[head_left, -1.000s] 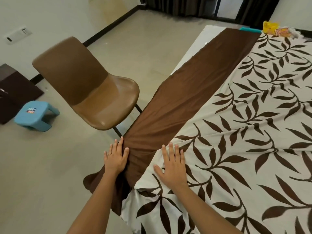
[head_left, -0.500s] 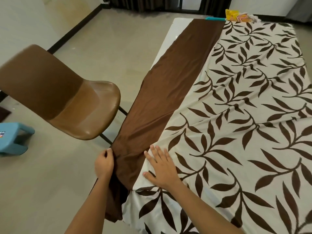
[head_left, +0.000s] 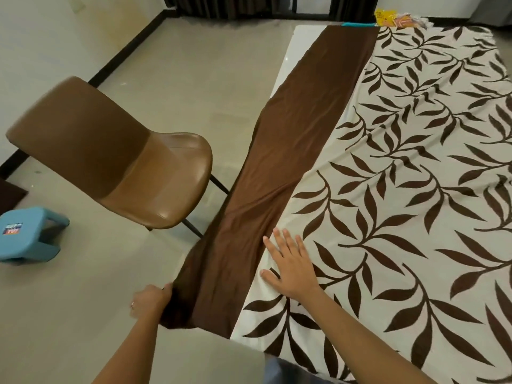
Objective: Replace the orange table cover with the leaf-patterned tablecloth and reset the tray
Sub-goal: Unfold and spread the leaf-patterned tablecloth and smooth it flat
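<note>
The leaf-patterned tablecloth (head_left: 401,167), cream with dark brown leaves, is spread over the table. Its plain brown border (head_left: 293,139) runs along the left side and hangs off the near left corner. My left hand (head_left: 151,297) grips the hanging brown edge beside the table, low at the corner. My right hand (head_left: 291,261) lies flat with fingers spread on the cream part near the border. A strip of white table top (head_left: 291,51) shows bare at the far left. No orange cover and no tray are in view.
A brown chair (head_left: 116,159) stands close to the table's left side, its legs near the hanging cloth. A blue stool (head_left: 27,234) sits on the floor at far left. Yellow packets (head_left: 393,18) and a teal object (head_left: 357,24) lie at the table's far end.
My left hand went from lying flat on the brown border to gripping its hanging edge and pulling it down and toward me. My right hand stayed flat on the cloth.
</note>
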A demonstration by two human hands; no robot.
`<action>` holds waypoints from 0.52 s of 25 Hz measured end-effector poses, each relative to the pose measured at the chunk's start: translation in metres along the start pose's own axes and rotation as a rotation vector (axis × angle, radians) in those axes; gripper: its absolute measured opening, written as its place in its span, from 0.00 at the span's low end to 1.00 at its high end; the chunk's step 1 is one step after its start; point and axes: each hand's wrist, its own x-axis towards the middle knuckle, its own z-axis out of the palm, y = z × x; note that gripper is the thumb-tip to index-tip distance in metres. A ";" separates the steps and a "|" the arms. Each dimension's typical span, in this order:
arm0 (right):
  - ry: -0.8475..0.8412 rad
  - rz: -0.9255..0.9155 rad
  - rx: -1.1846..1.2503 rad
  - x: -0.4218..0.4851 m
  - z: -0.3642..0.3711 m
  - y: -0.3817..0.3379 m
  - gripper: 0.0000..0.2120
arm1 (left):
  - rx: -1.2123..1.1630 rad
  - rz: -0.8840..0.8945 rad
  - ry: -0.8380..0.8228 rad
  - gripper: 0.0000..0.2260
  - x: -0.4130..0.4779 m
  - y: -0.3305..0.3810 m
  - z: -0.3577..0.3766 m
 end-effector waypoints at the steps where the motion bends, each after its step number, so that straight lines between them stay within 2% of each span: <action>1: 0.002 -0.026 0.045 0.000 -0.002 -0.003 0.34 | -0.072 0.060 0.079 0.23 -0.007 0.012 -0.002; 3: 0.067 0.016 0.193 -0.007 -0.012 -0.004 0.31 | -0.302 0.439 0.216 0.18 -0.036 0.055 -0.008; 5: 0.231 0.248 0.188 -0.024 -0.016 0.005 0.29 | -0.398 0.858 0.194 0.17 -0.073 0.111 -0.016; 6: 0.281 0.392 0.134 -0.035 -0.014 0.012 0.31 | -0.376 0.988 0.131 0.19 -0.090 0.137 -0.014; 8: 0.267 0.557 0.040 -0.056 -0.006 0.019 0.36 | -0.207 1.126 0.023 0.25 -0.115 0.174 0.002; 11: 0.150 0.542 0.002 -0.063 0.004 0.020 0.39 | 0.131 1.158 0.072 0.33 -0.117 0.185 0.031; 13: 0.125 0.495 0.029 -0.062 -0.001 0.020 0.38 | 0.152 1.139 0.126 0.34 -0.106 0.180 0.034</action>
